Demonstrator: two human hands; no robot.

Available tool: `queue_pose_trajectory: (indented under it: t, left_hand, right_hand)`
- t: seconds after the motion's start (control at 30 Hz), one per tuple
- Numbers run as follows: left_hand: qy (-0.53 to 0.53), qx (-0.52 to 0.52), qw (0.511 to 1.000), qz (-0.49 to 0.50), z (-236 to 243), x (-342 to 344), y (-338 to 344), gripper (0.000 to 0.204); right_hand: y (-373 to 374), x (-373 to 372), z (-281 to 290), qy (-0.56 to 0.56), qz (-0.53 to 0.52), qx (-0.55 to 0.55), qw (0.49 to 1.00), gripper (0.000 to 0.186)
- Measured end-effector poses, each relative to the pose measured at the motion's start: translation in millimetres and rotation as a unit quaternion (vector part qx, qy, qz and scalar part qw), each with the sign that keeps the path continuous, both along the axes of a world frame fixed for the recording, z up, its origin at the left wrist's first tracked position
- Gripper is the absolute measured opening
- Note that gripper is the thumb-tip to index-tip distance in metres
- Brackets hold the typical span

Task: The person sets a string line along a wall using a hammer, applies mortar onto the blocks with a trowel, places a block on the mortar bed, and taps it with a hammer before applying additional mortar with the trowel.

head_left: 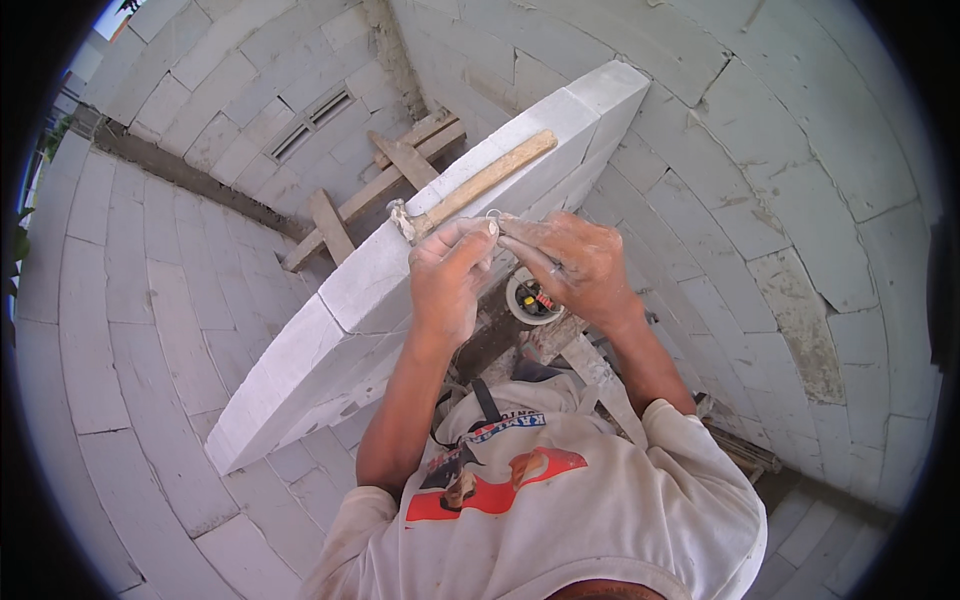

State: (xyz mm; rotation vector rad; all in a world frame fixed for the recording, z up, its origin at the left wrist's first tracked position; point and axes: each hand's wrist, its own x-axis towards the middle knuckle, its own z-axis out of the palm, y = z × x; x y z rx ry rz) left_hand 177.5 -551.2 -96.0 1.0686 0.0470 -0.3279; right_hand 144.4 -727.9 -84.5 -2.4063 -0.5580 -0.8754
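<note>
My left hand and my right hand meet above the near side of a low wall of white blocks. Both are closed, with dusty fingertips pinched together around a thin, curved piece of wire. Its small loop shows above the fingers; the rest is hidden. Just beyond my hands, a hammer lies along the wall's top, its wooden handle pointing to the far right. The hammer's whitish, crusted head rests by my left hand's knuckles.
Below my hands stands a round white bucket with yellow and red items inside. Wooden boards are nailed together beyond the low wall. A tall block wall rises on the right, another on the left. A pale board leans near my body.
</note>
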Motion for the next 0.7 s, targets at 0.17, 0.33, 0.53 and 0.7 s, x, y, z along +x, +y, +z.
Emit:
queue_pose_trajectory:
  t: [0.17,0.33,0.53,0.7]
  left_hand:
    - [0.022,-0.02,0.999,-0.026,2,2,0,0.015]
    - [0.035,-0.017,0.996,-0.079,-4,5,10,0.019]
    - [0.041,0.001,0.995,-0.092,6,5,8,0.022]
    - [0.045,0.012,0.992,-0.12,-3,7,17,0.019]
  right_hand:
    - [7,6,-11,0.209,0.054,0.386,0.897,0.025]
    - [-3,16,-15,0.099,0.085,0.253,0.959,0.023]
    - [-5,13,-13,-0.007,0.021,0.096,0.995,0.03]
    - [-10,3,-10,-0.025,0.022,-0.042,0.999,0.036]
